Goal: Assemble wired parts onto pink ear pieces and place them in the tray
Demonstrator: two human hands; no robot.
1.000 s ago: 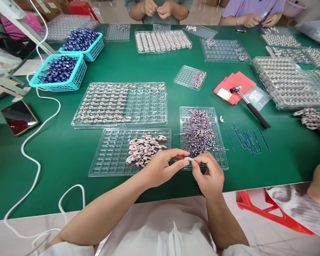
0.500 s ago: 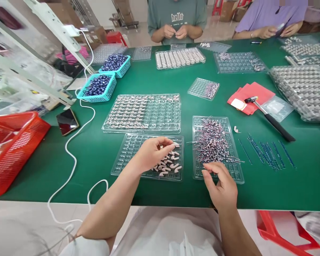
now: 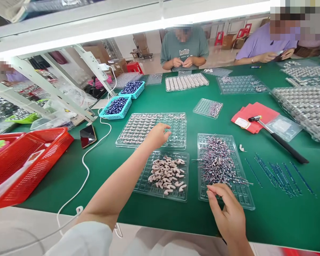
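My left hand is stretched over the upper clear plastic tray, thumb and index apart with nothing visible between them. Rows of small pale parts fill this tray's left side; fewer lie along its top right. Below it, another clear tray holds a loose heap of pale earbud-stem-shaped shells. Thumb and index of my right hand are pinched at the near edge of a third tray; whatever they hold is too small to name. A pile of thin-wired small parts lies in that tray.
A hammer lies across red sheets at right, near blue strips. A phone, white cable, turquoise baskets and a red crate are at left. Two people sit across the table.
My left hand has moved up from the shell heap to the upper tray, its fingers now apart. The right hand keeps its pinch by the wired pile. The camera view has tilted upward.
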